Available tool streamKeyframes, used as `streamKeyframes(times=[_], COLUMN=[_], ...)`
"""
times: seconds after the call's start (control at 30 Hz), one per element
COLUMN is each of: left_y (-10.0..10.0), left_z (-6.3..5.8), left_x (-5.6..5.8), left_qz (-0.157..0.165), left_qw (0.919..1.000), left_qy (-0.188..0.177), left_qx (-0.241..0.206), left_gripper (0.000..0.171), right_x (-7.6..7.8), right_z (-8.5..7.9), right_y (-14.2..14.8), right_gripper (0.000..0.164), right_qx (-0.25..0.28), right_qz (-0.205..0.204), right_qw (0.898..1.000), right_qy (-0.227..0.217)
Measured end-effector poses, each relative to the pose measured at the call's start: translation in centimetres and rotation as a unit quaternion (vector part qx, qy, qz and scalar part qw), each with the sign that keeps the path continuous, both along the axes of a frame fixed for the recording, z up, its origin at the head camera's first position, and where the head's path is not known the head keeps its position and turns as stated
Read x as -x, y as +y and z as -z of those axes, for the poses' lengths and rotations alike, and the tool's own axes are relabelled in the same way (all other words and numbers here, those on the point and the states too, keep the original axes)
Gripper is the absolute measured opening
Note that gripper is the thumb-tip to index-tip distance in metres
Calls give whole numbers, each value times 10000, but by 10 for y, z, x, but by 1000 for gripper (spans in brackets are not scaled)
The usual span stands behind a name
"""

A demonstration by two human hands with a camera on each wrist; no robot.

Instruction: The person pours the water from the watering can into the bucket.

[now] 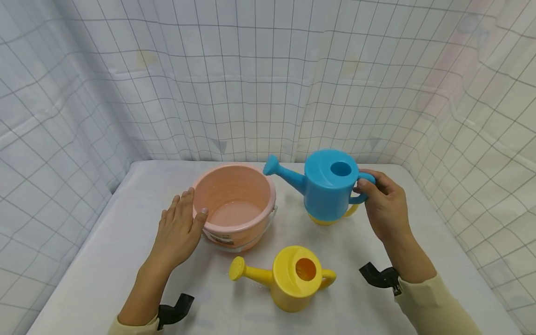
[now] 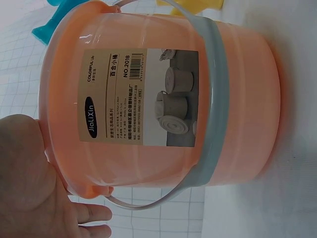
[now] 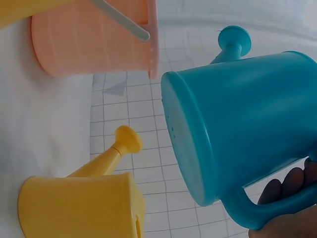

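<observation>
My right hand (image 1: 386,204) grips the handle of a blue watering can (image 1: 328,186), raised off the table with its spout pointing left towards the bucket. In the right wrist view, the underside of the blue watering can (image 3: 237,124) shows, and fingers curl through its handle. My left hand (image 1: 177,232) rests against the left rim of a pink bucket (image 1: 240,232), fingers straight and thumb over the edge. A paper label (image 2: 138,99) and a grey-white handle (image 2: 215,99) show on the bucket's side in the left wrist view.
A yellow watering can (image 1: 289,279) stands in front of the bucket, spout to the left. Behind the blue can, partly hidden, stands a second yellow watering can (image 3: 84,203). White gridded curtains (image 1: 268,83) enclose the white-covered table (image 1: 159,172) at the back and sides.
</observation>
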State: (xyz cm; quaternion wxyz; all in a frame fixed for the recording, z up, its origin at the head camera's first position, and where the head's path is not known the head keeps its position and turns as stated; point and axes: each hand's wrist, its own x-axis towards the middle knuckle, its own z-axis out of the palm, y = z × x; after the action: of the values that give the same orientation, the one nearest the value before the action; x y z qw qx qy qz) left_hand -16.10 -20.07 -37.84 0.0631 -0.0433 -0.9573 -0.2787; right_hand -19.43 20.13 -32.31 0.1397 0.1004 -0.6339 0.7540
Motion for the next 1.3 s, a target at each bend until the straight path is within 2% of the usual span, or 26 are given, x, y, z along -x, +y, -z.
streamKeyframes(times=[0.23, 0.5, 0.83, 1.3], left_y=[0, 0, 1, 0], left_z=[0, 0, 1, 1], left_x=[0, 0, 0, 0], left_qz=[20, 23, -9, 2], left_qw=[10000, 10000, 10000, 10000], left_qy=[-16, 11, 56, 20], left_qx=[2, 19, 13, 16], left_gripper=[70, 69, 70, 70], right_x=[-6, -11, -17, -25], right_z=[12, 25, 43, 59], right_y=[7, 13, 20, 26], right_gripper=[20, 22, 26, 24], right_qx=[57, -19, -32, 41], right_qz=[-13, 297, 302, 262], right_qw=[9999, 9995, 9994, 9994], right_qy=[82, -84, -172, -207])
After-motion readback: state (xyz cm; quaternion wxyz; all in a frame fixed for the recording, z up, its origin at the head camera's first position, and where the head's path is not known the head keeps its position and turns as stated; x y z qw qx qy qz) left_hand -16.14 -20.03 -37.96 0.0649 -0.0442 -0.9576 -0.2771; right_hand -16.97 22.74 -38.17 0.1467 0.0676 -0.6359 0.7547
